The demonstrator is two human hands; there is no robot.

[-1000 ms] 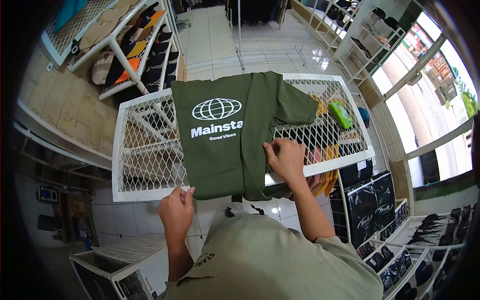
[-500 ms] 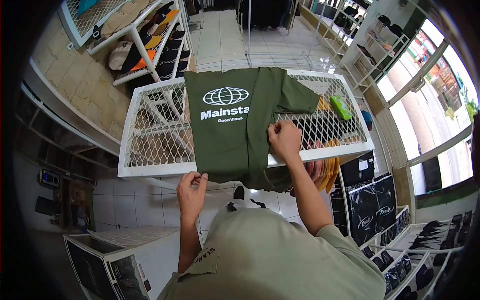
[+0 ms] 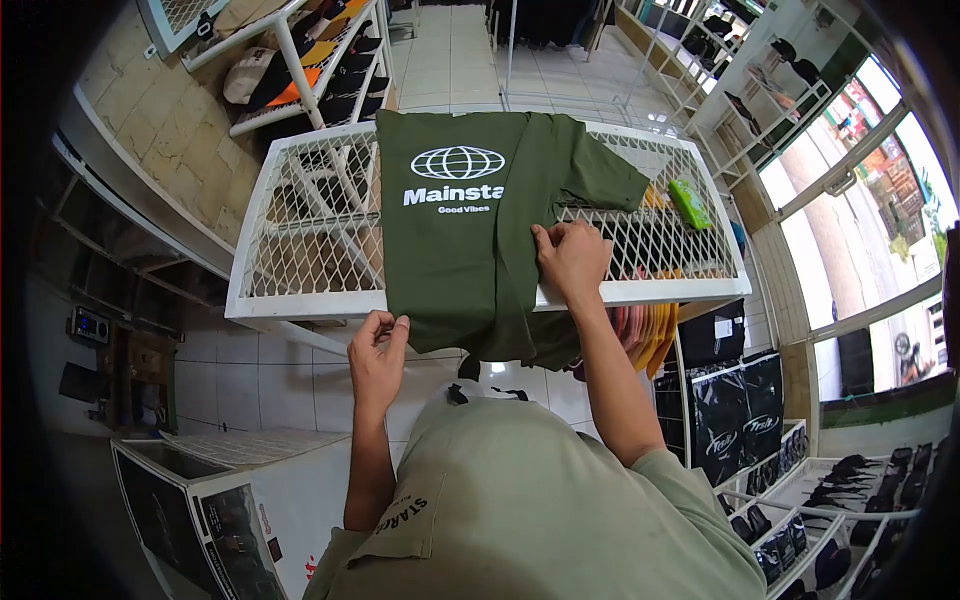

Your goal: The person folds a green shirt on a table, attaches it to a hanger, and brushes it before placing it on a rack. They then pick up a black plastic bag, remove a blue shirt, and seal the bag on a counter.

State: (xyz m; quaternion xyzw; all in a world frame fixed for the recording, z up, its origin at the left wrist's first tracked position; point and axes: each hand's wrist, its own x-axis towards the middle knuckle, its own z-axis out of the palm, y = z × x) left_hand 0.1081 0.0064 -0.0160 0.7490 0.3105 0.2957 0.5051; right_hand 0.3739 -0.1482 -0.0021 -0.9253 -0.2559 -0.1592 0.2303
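Observation:
A dark green T-shirt point(image 3: 440, 260) with a white globe print and partly covered lettering lies on a white mesh-topped table point(image 3: 310, 215). One side is folded over the print, and a sleeve sticks out to the right. Its hem hangs over the near edge. My left hand point(image 3: 378, 355) pinches the shirt's lower left corner between thumb and fingers. With fingers curled, my right hand point(image 3: 575, 258) grips the folded right edge near the table's front rim. A bright green packet point(image 3: 688, 205) lies beyond the sleeve, to the right.
Caps fill a white rack point(image 3: 310, 80) at the back left. Several coloured garments point(image 3: 645, 335) hang under the table's right side. Black packaged goods point(image 3: 735, 410) stand at the right, near glass doors point(image 3: 830, 190). A white box-like stand point(image 3: 240, 500) is at lower left.
The view has shifted slightly, so the table and shirt sit higher in the picture. Both hands stay at the same places on the T-shirt, and its fold looks unchanged.

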